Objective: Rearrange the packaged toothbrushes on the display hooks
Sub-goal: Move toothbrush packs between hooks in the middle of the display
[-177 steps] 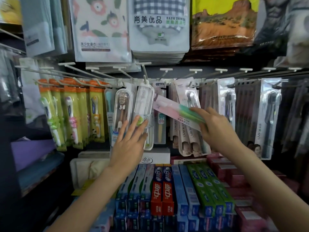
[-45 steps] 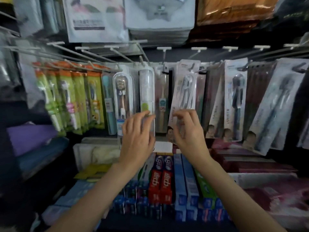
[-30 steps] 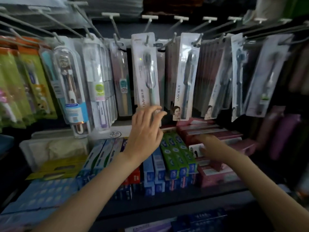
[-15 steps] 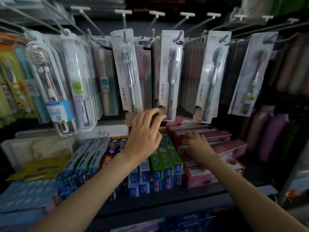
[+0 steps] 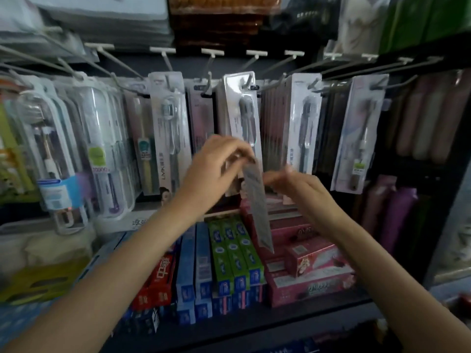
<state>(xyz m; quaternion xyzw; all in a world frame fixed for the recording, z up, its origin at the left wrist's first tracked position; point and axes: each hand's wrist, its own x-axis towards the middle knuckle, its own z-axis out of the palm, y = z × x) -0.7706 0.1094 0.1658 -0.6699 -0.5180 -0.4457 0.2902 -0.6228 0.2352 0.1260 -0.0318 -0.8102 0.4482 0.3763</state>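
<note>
Now the left hand (image 5: 216, 166) pinches a loose toothbrush pack (image 5: 257, 207), newly lifted off the shelf; the blurred right hand (image 5: 298, 184) looks open, so rehanging comes next.

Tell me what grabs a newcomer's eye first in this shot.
Dead centre, the left hand pinches the top of a grey toothbrush package that dangles off the hooks, with the blurred right hand right beside it. Behind them runs a row of hanging toothbrush packs. Below, bright green toothpaste boxes stand out on the shelf.
</note>
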